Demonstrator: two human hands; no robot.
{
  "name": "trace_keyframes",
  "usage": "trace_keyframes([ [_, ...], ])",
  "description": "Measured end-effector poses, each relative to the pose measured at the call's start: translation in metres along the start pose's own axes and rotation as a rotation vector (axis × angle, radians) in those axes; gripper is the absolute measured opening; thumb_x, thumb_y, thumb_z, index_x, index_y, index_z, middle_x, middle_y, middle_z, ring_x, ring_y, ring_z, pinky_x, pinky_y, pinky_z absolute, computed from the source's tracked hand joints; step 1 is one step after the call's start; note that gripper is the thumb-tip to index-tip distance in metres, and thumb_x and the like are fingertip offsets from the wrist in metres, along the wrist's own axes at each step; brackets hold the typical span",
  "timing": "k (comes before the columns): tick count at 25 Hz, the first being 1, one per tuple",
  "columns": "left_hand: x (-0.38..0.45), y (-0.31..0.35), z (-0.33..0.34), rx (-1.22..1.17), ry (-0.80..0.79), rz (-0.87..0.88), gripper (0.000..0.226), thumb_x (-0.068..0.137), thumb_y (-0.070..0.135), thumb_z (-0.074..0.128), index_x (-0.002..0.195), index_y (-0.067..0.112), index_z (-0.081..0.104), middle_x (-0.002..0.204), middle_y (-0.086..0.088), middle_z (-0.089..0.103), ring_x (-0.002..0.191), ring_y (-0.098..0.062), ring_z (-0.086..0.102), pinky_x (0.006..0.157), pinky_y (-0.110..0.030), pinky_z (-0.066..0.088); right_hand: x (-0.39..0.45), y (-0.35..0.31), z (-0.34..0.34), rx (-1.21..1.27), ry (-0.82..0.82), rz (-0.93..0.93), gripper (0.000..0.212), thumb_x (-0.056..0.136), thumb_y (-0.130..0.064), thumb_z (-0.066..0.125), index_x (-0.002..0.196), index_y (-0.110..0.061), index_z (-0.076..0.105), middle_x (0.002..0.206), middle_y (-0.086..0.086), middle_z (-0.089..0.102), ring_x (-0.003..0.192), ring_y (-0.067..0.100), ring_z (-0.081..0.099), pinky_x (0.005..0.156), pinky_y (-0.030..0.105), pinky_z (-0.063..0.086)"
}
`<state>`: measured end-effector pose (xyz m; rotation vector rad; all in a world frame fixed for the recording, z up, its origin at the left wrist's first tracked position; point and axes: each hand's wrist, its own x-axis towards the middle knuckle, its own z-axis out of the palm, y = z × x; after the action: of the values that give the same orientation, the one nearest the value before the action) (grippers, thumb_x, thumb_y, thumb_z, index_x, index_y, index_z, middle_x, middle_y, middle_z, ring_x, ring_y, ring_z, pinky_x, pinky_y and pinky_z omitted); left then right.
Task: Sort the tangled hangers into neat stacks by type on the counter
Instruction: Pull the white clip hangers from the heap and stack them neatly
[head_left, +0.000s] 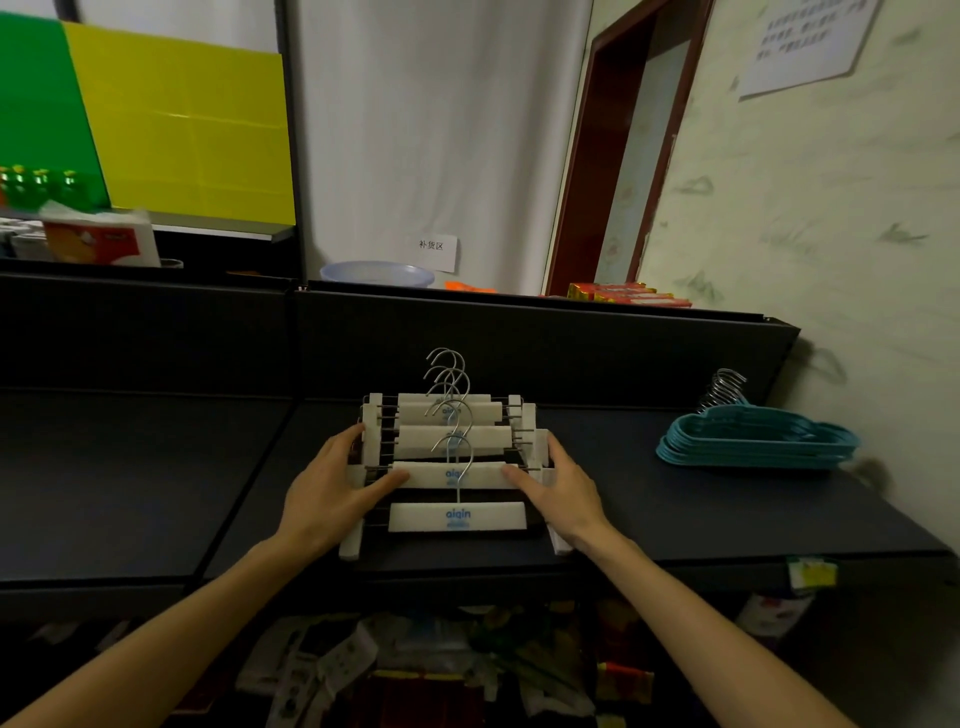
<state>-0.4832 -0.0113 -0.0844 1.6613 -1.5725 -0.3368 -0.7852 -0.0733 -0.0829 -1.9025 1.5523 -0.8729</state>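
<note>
A row of white clip hangers (451, 447) is laid overlapping on the dark counter (675, 499), hooks pointing away. It is flanked by the left hand (332, 486) and right hand (558, 480), whose straight fingers are pressed against its sides. Teal hangers (753, 441) are stacked well apart to the right.

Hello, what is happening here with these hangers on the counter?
A person is sorting hangers by type. Both hands, the left hand and the right hand, press on the sides of a row of white clip hangers on the dark counter. A neat stack of teal hangers already lies to the right.
</note>
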Motion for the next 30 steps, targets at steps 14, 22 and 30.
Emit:
trace_keyframes([
  [14,-0.006,0.005,0.007,-0.075,0.063,-0.030,0.084,0.083,0.054,0.072,0.151,0.024,0.033,0.144,-0.003,0.043,0.122,-0.018,0.053,0.098,-0.039,0.049,-0.013,-0.007,0.001,0.218,0.066,-0.034,0.053,0.080,-0.052,0.077,0.126,-0.047,0.051,0.115,-0.021,0.067,0.107,0.000,0.064,0.095,0.038,0.057],
  [22,-0.009,0.001,0.007,-0.087,0.084,-0.056,0.082,0.077,0.063,0.072,0.144,0.027,0.042,0.132,0.001,0.052,0.115,-0.015,0.056,0.092,-0.034,0.050,-0.010,-0.005,0.002,0.183,0.105,0.022,0.079,0.076,-0.056,0.078,0.140,-0.022,0.046,0.121,-0.010,0.061,0.106,0.008,0.063,0.090,0.032,0.056],
  [30,-0.006,0.005,0.005,-0.102,0.079,-0.054,0.077,0.082,0.053,0.074,0.146,0.023,0.042,0.137,-0.002,0.052,0.114,-0.011,0.052,0.099,-0.039,0.049,-0.006,-0.008,0.005,0.130,0.096,0.037,0.083,0.073,-0.064,0.075,0.138,-0.021,0.045,0.124,-0.006,0.063,0.106,0.012,0.064,0.091,0.036,0.057],
])
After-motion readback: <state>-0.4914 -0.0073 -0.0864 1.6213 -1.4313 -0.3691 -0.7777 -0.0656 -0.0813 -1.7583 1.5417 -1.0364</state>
